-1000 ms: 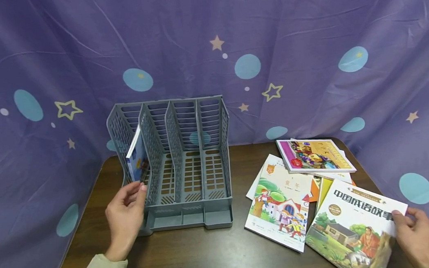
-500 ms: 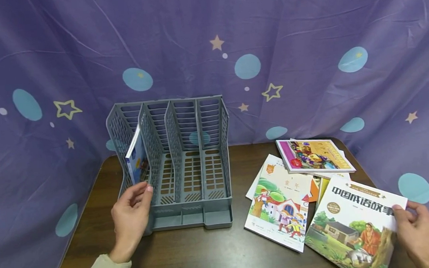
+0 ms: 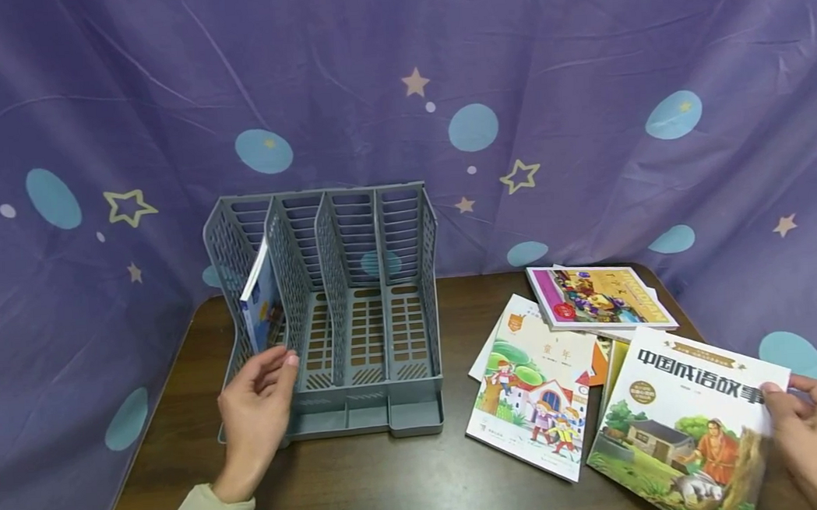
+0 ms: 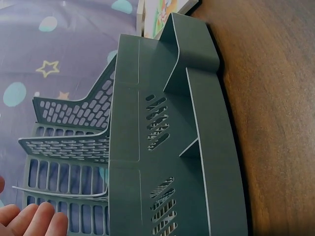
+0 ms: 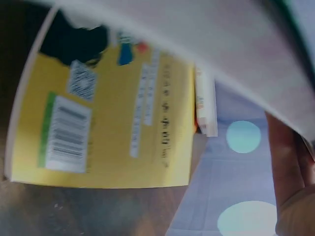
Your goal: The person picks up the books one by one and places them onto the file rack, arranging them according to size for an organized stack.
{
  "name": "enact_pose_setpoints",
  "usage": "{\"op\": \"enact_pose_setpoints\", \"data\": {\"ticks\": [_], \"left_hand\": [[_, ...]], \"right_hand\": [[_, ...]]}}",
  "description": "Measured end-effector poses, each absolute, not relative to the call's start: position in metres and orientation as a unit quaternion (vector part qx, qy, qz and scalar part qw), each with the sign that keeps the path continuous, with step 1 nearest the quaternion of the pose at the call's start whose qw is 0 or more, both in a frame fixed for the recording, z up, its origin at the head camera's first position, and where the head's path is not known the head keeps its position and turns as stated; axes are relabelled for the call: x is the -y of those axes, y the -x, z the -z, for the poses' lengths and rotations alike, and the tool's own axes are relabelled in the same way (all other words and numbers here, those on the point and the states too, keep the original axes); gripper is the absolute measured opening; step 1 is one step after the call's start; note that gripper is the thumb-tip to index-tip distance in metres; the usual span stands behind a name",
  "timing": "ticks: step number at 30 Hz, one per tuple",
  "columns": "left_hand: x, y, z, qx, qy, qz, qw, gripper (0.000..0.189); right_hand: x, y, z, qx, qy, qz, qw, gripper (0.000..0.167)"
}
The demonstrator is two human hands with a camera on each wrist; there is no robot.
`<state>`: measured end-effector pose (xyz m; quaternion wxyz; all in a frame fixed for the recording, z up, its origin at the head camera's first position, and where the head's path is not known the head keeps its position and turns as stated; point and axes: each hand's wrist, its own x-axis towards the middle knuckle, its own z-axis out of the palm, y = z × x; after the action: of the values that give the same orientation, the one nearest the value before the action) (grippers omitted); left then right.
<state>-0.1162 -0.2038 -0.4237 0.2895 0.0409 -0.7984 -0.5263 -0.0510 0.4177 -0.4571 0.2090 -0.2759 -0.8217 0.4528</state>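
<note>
By its right edge, my right hand (image 3: pixel 816 433) pinches a white storybook (image 3: pixel 679 426) with a cottage and a red-robed figure on its cover. In the right wrist view the lifted book crosses the top, above a yellow-backed book (image 5: pixel 118 132) with a barcode. My left hand (image 3: pixel 258 412), fingers loosely bent and holding nothing, hovers at the front of the grey file rack (image 3: pixel 361 396). Inside the rack's leftmost slot a blue book (image 3: pixel 260 299) stands upright, leaning on the divider. Fingertips (image 4: pixel 42 219) of the left hand show at the left wrist view's lower left corner.
Left of the held book lies a book with children on its cover (image 3: pixel 536 395), on top of another. Behind it a purple and yellow book (image 3: pixel 604 298) tops more books. A dark wooden table (image 3: pixel 394 482) carries everything, with a purple patterned curtain (image 3: pixel 544 67) behind.
My right hand has moved right and slightly up, raising the white storybook from the pile. The left hand has shifted a little to the right along the rack's front. The blue book stays put.
</note>
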Motion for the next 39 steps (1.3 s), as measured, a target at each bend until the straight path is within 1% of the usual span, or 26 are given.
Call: {"op": "enact_pose_setpoints", "data": {"ticks": [9,16,18,25,28,34,39], "left_hand": [[0.198,0.115,0.419,0.794,-0.03,0.544,0.271,0.019],[0.191,0.115,0.414,0.799,-0.007,0.542,0.262,0.016],[0.189,0.114,0.413,0.798,-0.004,0.544,0.26,0.015],[0.182,0.112,0.412,0.786,0.015,0.564,0.252,0.018],[0.181,0.11,0.412,0.785,0.021,0.57,0.244,0.018],[0.178,0.11,0.412,0.775,0.04,0.586,0.234,0.021],[0.174,0.109,0.41,0.763,0.054,0.608,0.213,0.022]], "right_hand": [[-0.415,0.054,0.44,0.815,0.259,-0.462,0.236,0.022],[-0.41,0.057,0.43,0.711,0.224,-0.613,0.262,0.021],[-0.406,0.058,0.428,0.72,0.219,-0.605,0.26,0.02],[-0.388,0.055,0.418,0.82,0.19,-0.486,0.233,0.022],[-0.378,0.056,0.415,0.812,0.162,-0.508,0.235,0.022],[-0.358,0.057,0.415,0.709,0.095,-0.658,0.233,0.019],[-0.342,0.059,0.415,0.693,0.065,-0.678,0.236,0.019]]}}
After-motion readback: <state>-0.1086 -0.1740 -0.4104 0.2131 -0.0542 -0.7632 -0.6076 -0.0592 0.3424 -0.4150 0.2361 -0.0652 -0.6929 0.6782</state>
